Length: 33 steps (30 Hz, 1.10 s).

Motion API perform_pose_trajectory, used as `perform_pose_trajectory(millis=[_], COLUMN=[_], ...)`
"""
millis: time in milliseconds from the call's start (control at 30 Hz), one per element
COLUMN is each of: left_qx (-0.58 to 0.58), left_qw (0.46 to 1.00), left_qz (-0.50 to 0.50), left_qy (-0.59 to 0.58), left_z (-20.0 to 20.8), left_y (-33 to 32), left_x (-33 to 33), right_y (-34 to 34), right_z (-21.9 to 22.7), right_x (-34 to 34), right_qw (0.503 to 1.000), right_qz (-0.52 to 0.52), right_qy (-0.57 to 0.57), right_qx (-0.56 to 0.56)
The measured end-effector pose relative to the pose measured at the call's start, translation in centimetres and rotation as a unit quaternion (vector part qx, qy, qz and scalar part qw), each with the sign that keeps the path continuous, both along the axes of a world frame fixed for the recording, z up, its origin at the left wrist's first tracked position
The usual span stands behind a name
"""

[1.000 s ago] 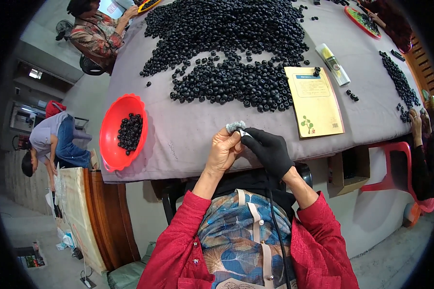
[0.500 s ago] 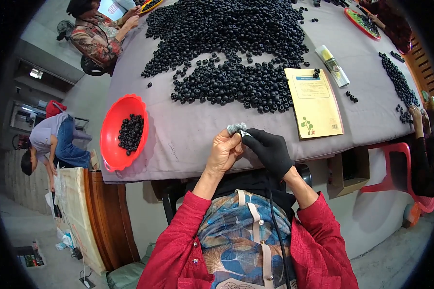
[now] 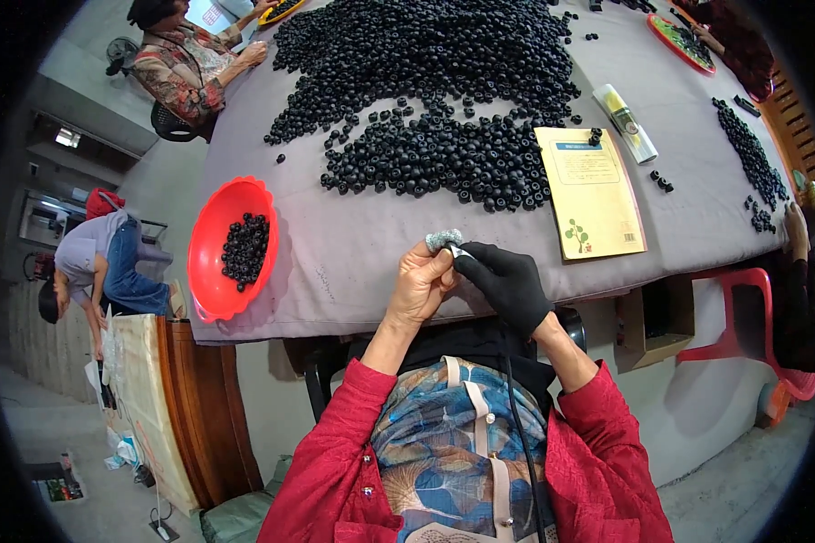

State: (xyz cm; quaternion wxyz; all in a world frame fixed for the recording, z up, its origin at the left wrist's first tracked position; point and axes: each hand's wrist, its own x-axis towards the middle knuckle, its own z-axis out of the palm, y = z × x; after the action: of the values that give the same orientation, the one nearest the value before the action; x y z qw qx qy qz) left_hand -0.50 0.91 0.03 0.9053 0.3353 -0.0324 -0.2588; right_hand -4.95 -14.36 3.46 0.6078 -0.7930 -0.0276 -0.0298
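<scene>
My left hand [image 3: 423,282] is bare and held in a pinch just off the near edge of the cloth-covered table. At its index finger sits a grey speckled piece [image 3: 444,239]; whether it is a finger cover or a pad I cannot tell. My right hand [image 3: 509,285] wears a black glove, its fingers closed and touching the left fingertips. A small white bit [image 3: 460,252] shows at the gloved fingertips. Something dark and tiny lies between the hands, mostly hidden. Beyond them spreads a large heap of small round black bead-like pieces [image 3: 435,154].
To the left stands a red scalloped basin [image 3: 206,262] holding several black pieces. A yellow booklet [image 3: 598,204] lies right of the heap, beside a white packet [image 3: 625,122]. Co-workers sit at the far left and right. A pink chair [image 3: 743,317] stands at the right.
My hands stay nearly still. The far-left co-worker's hands have parted, one toward a yellow-rimmed tray. At the right edge, another co-worker's hands have shifted.
</scene>
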Motion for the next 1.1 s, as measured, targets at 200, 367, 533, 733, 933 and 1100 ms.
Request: perform_pose_trajectory(millis=[200,367,533,733,933,1100], left_qx=[0.010,0.101,0.309,0.533,0.580,0.580], left_qw=[1.000,0.993,0.885,0.698,0.634,0.679], left_qz=[0.001,0.046,0.295,0.440,0.424,0.183], left_qy=[0.006,-0.029,-0.188,-0.189,-0.284,-0.410], left_z=[0.6,1.4,6.7,7.6,7.3,5.2], left_y=[-0.1,1.6,8.0,19.7,14.5,4.6], left_x=[-0.3,-0.7,0.4,2.6,2.4,2.9], right_y=[0.1,0.2,-0.3,-0.1,-0.3,-0.2], right_z=[0.5,-0.2,0.4,1.3,1.0,-0.1], right_x=[-0.1,-0.3,-0.4,-0.4,-0.4,-0.3], right_qw=[0.999,1.000,0.999,1.000,0.999,0.993], right_qz=[-0.018,-0.013,-0.029,-0.009,-0.006,-0.081], right_qy=[0.022,-0.018,-0.013,0.012,0.034,-0.018], right_qx=[0.015,0.000,0.017,-0.012,-0.002,0.086])
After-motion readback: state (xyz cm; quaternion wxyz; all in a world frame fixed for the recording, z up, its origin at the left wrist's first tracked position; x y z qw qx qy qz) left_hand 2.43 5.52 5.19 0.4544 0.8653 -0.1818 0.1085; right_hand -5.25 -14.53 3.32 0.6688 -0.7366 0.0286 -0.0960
